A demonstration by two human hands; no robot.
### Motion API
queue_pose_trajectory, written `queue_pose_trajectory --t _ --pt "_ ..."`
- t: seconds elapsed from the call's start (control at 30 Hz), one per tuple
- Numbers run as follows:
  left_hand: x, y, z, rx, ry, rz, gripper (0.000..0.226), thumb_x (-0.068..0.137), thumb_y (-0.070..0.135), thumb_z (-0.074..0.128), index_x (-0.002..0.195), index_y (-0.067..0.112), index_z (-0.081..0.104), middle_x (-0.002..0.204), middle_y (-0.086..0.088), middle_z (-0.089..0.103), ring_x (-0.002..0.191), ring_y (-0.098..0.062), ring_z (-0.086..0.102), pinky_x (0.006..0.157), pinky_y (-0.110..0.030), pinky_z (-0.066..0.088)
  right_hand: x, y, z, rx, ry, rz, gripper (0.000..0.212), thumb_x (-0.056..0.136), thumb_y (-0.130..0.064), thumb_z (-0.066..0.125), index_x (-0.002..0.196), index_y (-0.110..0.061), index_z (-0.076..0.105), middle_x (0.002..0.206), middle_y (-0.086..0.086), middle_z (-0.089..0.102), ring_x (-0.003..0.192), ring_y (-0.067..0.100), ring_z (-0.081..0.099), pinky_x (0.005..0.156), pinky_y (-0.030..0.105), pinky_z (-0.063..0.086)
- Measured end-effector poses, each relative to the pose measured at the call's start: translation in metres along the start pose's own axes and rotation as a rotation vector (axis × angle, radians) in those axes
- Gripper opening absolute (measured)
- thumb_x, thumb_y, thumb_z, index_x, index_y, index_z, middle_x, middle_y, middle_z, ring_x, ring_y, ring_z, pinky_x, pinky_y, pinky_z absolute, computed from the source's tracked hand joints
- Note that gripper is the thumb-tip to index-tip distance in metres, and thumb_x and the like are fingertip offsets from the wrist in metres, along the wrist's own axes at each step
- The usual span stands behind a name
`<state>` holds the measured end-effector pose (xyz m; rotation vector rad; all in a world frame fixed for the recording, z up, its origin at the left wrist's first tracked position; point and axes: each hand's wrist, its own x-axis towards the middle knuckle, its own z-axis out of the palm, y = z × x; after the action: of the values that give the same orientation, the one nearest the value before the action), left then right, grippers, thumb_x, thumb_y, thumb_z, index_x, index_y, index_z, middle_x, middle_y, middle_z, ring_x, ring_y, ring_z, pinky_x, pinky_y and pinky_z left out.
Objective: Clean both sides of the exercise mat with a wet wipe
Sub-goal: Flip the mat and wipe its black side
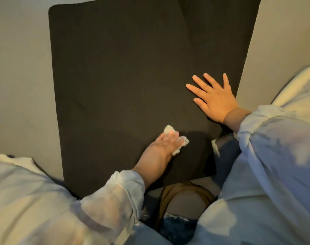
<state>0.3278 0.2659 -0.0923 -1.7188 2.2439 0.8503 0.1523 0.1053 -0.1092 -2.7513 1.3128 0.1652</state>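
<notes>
Head camera view, looking down over your arms at a dark exercise mat (126,68) spread flat on a pale floor (18,68), with a second dark layer or fold of it showing at the upper right. Your left hand (165,144) is near the mat's close edge, fingers curled over a crumpled white wet wipe (175,138), pressing it onto the surface; bits of the wipe stick out above and beside your fingers. Your right hand (214,99) lies flat with fingers spread and straight, holding nothing, resting near the mat's right edge to pin it down. Loose pale sleeves (115,200) cover both arms. The wipe is bunched small, so you could likely miss strips of the mat between passes. If you lift the flat hand, the mat may slide or wrinkle under the wiping. Whether the underside is already cleaned cannot be told.
</notes>
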Motion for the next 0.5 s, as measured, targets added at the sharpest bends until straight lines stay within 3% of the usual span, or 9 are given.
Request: queue_pose_trajectory --t 0.03,0.07,0.1,0.17,0.2,0.3,0.37,0.43,0.5 --pt "-0.009 0.004 0.008 0.032 -0.094 0.043 0.073 0.095 0.015 0.047 0.151 0.012 0.000 0.159 -0.009 -0.003 0.146 -0.019 -0.001 0.107 -0.020 -0.018 0.000 -0.001 0.000 0.002 -0.001 0.001 0.063 0.092 -0.051 0.004 0.148 -0.033 0.026 0.156 -0.001 0.023 0.144 0.030 0.018 0.110 0.062 0.001" --pt "-0.020 0.006 0.017 0.044 -0.079 0.112 0.076 0.091 0.017 0.055 0.151 0.011 0.008 0.158 -0.011 0.006 0.146 -0.020 0.007 0.108 -0.019 -0.014 0.000 -0.001 0.000 0.001 0.000 0.002 0.064 0.091 -0.052 0.003 0.148 -0.033 0.025 0.157 -0.001 0.022 0.144 0.030 0.017 0.111 0.061 0.001" --pt "-0.032 0.008 0.023 0.027 0.059 0.204 0.072 0.085 0.017 0.063 0.147 0.009 0.027 0.154 -0.014 0.025 0.142 -0.021 0.025 0.110 -0.017 -0.003 0.000 -0.002 0.000 -0.007 0.002 0.003 0.064 0.091 -0.052 0.002 0.148 -0.033 0.024 0.157 -0.001 0.021 0.144 0.030 0.016 0.111 0.060 0.001" --pt "-0.058 0.009 0.018 -0.172 0.151 0.208 0.045 0.083 0.019 0.063 0.127 0.010 0.059 0.126 -0.012 0.061 0.116 -0.023 0.059 0.101 -0.013 0.027 -0.001 -0.002 0.003 -0.024 0.017 0.003 0.061 0.093 -0.050 0.004 0.149 -0.033 0.022 0.157 0.000 0.021 0.144 0.030 0.017 0.111 0.060 0.002" --pt "-0.065 0.007 0.010 -0.284 0.198 0.194 0.035 0.087 0.020 0.054 0.121 0.013 0.063 0.117 -0.008 0.066 0.108 -0.019 0.062 0.094 -0.013 0.034 -0.002 -0.002 0.003 -0.027 0.028 0.006 0.060 0.094 -0.048 0.006 0.149 -0.032 0.023 0.157 0.001 0.022 0.144 0.030 0.019 0.111 0.060 0.003" --pt "-0.053 -0.004 -0.033 -0.522 0.365 0.163 0.029 0.090 0.028 0.044 0.111 0.040 0.061 0.106 0.020 0.064 0.099 0.005 0.058 0.085 -0.010 0.043 -0.002 -0.003 0.001 -0.018 0.073 0.036 0.058 0.095 -0.044 0.011 0.146 -0.027 0.034 0.153 0.008 0.030 0.139 0.034 0.030 0.110 0.062 0.006" --pt "-0.028 -0.020 -0.064 -0.644 0.565 0.053 0.032 0.090 0.020 0.046 0.101 0.046 0.060 0.097 0.033 0.061 0.088 0.012 0.057 0.074 -0.013 0.050 -0.003 -0.004 0.000 -0.019 0.107 0.055 0.056 0.095 -0.042 0.016 0.142 -0.028 0.040 0.150 0.012 0.036 0.134 0.037 0.036 0.107 0.066 0.009" --pt "0.003 -0.041 -0.096 -0.601 0.773 -0.033 0.033 0.092 0.006 0.045 0.107 0.029 0.064 0.102 0.029 0.059 0.089 0.012 0.056 0.080 -0.006 0.045 -0.003 -0.005 0.001 -0.030 0.116 0.081 0.053 0.094 -0.042 0.019 0.141 -0.030 0.043 0.147 0.013 0.039 0.132 0.038 0.038 0.105 0.068 0.011" --pt "0.036 -0.063 -0.125 -0.483 0.885 -0.116 0.032 0.093 -0.001 0.046 0.114 0.012 0.065 0.108 0.013 0.058 0.099 0.006 0.052 0.087 0.001 0.034 -0.003 -0.004 0.002 -0.030 0.119 0.094 0.052 0.094 -0.044 0.020 0.139 -0.033 0.044 0.144 0.014 0.043 0.132 0.038 0.039 0.104 0.069 0.012"
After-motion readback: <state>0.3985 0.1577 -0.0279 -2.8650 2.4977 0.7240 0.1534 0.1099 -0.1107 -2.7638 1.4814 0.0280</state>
